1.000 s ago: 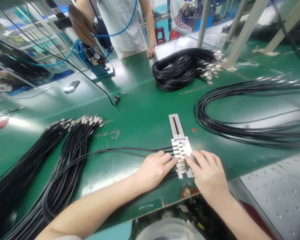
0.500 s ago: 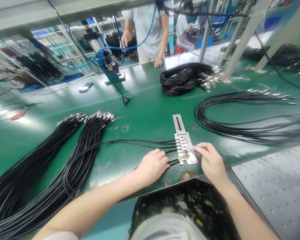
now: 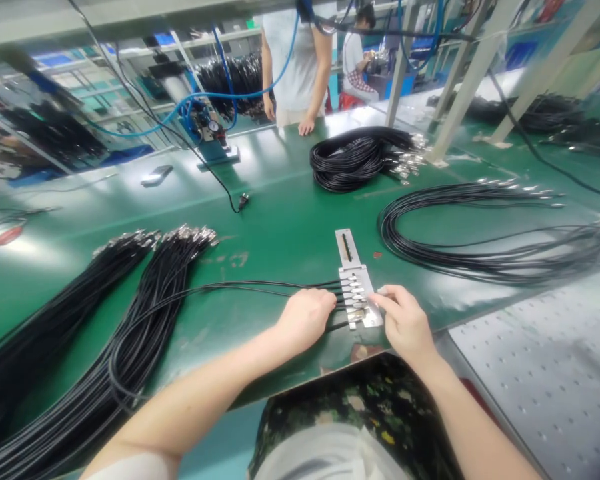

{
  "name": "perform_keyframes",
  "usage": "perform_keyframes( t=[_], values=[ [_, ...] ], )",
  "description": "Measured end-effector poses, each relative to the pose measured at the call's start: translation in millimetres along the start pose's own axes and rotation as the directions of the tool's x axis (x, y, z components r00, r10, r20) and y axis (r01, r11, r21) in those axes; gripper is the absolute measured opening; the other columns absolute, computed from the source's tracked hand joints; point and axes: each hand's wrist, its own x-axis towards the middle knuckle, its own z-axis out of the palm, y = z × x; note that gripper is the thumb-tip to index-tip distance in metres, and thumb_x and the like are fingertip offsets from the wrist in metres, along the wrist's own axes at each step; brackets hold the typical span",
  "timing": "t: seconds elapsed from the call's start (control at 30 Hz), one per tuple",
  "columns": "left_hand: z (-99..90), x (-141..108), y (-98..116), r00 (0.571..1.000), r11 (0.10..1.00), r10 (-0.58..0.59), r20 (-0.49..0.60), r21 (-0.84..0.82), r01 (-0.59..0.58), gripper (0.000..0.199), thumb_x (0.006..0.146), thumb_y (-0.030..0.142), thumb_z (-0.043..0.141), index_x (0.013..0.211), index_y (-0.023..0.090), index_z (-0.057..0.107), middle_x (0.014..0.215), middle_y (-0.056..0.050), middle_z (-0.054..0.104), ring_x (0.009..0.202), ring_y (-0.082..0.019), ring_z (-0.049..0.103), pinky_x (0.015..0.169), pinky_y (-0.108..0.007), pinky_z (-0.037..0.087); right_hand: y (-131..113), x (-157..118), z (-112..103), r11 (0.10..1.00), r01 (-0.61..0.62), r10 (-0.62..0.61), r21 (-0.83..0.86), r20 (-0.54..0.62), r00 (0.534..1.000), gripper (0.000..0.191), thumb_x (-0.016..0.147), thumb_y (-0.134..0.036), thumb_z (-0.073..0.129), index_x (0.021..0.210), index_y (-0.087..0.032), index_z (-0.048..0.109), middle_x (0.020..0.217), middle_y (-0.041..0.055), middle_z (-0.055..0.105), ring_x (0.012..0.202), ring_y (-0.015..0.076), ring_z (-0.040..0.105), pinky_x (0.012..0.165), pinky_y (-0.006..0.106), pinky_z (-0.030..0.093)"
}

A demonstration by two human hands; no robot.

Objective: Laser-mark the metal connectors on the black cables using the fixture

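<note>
A flat metal fixture (image 3: pixel 371 319) lies on the green bench in front of me, with several silver cable connectors (image 3: pixel 354 296) side by side in its slots. Thin black cables (image 3: pixel 260 287) run leftward from them. My left hand (image 3: pixel 307 319) is closed over a black cable just left of the fixture, its fingertips close to the slots. At the fixture's right edge is my right hand (image 3: pixel 405 323), thumb and index finger drawn together by the connectors. Whatever may be between those fingertips is too small to make out.
Two thick bundles of black cables (image 3: pixel 155 300) lie on the left. A coiled bundle (image 3: pixel 347 157) sits at the back, and looped cables (image 3: pixel 400 233) lie on the right. Behind the gauge device (image 3: pixel 213 137) stands a co-worker (image 3: pixel 297 67). A perforated metal surface (image 3: pixel 545 367) is at right.
My left hand has moved up along the fixture to a cable nearer its middle. My right fingers have come in closer over the fixture's edge. The co-worker's raised hand has dropped.
</note>
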Motion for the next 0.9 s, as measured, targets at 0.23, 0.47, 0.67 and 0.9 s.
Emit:
perform_keyframes(
  t=[0.23, 0.47, 0.67, 0.9],
  values=[
    [12.1, 4, 3, 0.999, 0.997, 0.034, -0.029, 0.067, -0.032, 0.019, 0.089, 0.014, 0.037, 0.081, 0.015, 0.054, 0.076, -0.004, 0.059, 0.070, -0.018, 0.053, 0.066, -0.031, 0.040, -3, 1, -2, 0.993, 0.094, -0.090, -0.071, 0.063, 0.994, 0.040, 0.077, -0.001, 0.039, 0.096, -0.020, 0.068, 0.103, 0.0092, 0.055, 0.088, 0.0196, 0.050, 0.075, 0.035, 0.043],
    [14.1, 1, -1, 0.972, 0.974, 0.216, -0.086, 0.086, -0.209, 0.030, 0.093, 0.018, 0.030, 0.118, 0.024, 0.046, 0.072, 0.000, 0.052, 0.065, -0.016, 0.046, 0.062, -0.029, 0.037, -6, 2, 0, 0.980, 0.117, -0.107, -0.160, 0.068, 0.992, 0.037, 0.075, 0.001, 0.041, 0.093, -0.019, 0.068, 0.097, 0.0089, 0.058, 0.090, 0.0221, 0.049, 0.075, 0.036, 0.039],
    [10.3, 2, -3, 0.964, 0.955, 0.265, -0.023, 0.146, -0.259, 0.030, 0.094, 0.023, 0.030, 0.120, 0.024, 0.047, 0.080, -0.004, 0.053, 0.076, -0.018, 0.045, 0.062, -0.030, 0.033, -8, 2, 1, 0.979, 0.120, -0.110, -0.164, 0.067, 0.992, 0.034, 0.077, -0.001, 0.042, 0.091, -0.019, 0.067, 0.096, 0.0085, 0.060, 0.091, 0.0221, 0.049, 0.076, 0.036, 0.038],
    [4.8, -6, 9, 0.972, 0.960, 0.225, -0.067, 0.184, -0.210, 0.029, 0.092, 0.025, 0.035, 0.119, 0.022, 0.045, 0.103, -0.007, 0.050, 0.086, -0.021, 0.042, 0.069, -0.034, 0.034, -6, 3, -1, 0.987, 0.104, -0.097, -0.121, 0.063, 0.993, 0.038, 0.076, 0.000, 0.040, 0.092, -0.020, 0.067, 0.100, 0.0087, 0.059, 0.092, 0.0216, 0.050, 0.075, 0.036, 0.042]
  ],
)
